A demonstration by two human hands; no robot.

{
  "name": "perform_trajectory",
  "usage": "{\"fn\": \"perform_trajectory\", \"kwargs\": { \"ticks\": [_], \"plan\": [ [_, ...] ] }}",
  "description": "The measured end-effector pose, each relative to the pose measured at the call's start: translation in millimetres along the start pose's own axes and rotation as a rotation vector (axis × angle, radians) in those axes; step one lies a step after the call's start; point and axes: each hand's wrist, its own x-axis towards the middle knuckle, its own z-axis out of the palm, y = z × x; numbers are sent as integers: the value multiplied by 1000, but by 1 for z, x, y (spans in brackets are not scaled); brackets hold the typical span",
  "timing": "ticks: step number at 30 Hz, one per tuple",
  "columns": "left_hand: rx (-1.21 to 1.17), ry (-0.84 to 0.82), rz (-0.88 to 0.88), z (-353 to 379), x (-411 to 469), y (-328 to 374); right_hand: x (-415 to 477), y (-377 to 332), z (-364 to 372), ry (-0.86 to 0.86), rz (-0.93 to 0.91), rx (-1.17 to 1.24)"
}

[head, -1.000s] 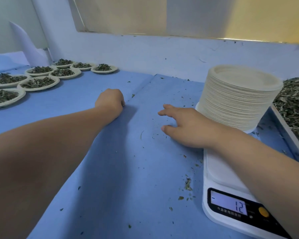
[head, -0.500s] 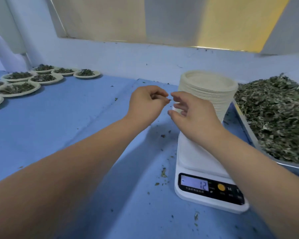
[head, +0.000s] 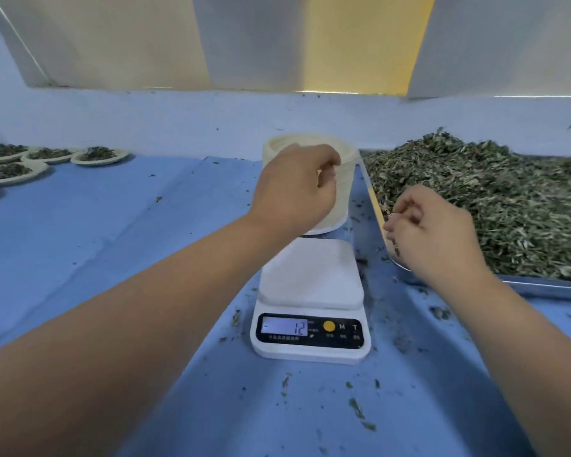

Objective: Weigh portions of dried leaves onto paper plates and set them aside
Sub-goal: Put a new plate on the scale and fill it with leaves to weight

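Right behind the white digital kitchen scale [head: 310, 311] sits the tall stack of cream paper plates [head: 345, 192]. The person's left hand [head: 297, 189] is up against its front with fingers curled at the rim, though it's hard to say if a plate is actually pinched. The scale's display reads minus 12. Over on the other side, the right hand [head: 432, 232] hangs over the near corner of the shiny metal tray [head: 541, 286] heaped with green-grey dried leaves [head: 508, 199]. Its fingers are curled, but no telling if anything's in them. A bunch of filled paper plates [head: 99, 156] sit well off at the far left of the blue table cover [head: 112, 242], and leaf crumbs are scattered round the scale.
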Motion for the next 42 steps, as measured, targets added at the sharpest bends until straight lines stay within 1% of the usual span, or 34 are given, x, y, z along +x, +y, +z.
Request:
{"fn": "perform_trajectory", "kwargs": {
  "ticks": [2,4,5,7,11,13,17,21,28,32,37,42],
  "plan": [
    [204,-61,49,0,20,-1,3,13,-11,6,38,-56],
    [354,-158,13,2,38,-4,5,24,-16,26,79,-88],
    [388,-197,-21,3,43,-4,5,29,-17,32,98,-104],
    [394,-239,-55,4,48,-4,3,37,-15,43,107,-136],
    [436,-298,-28,2,48,-3,2,40,-12,63,85,-133],
    [448,-317,-42,0,51,-3,1,40,-11,32,65,-173],
    [484,-379,-84,-3,59,0,0,40,-10,-87,51,-254],
    [552,-428,-73,-4,64,3,-1,39,-11,-83,61,-205],
    [569,-448,-113,-13,71,12,-1,42,-9,-105,45,-300],
    [598,-465,-99,-15,79,15,-1,45,-7,-82,28,-284],
    [697,-602,-3,-13,78,16,1,46,-6,-92,2,-290],
    [662,-634,15,-15,85,18,2,46,-6,-116,12,-301]
  ]
}}
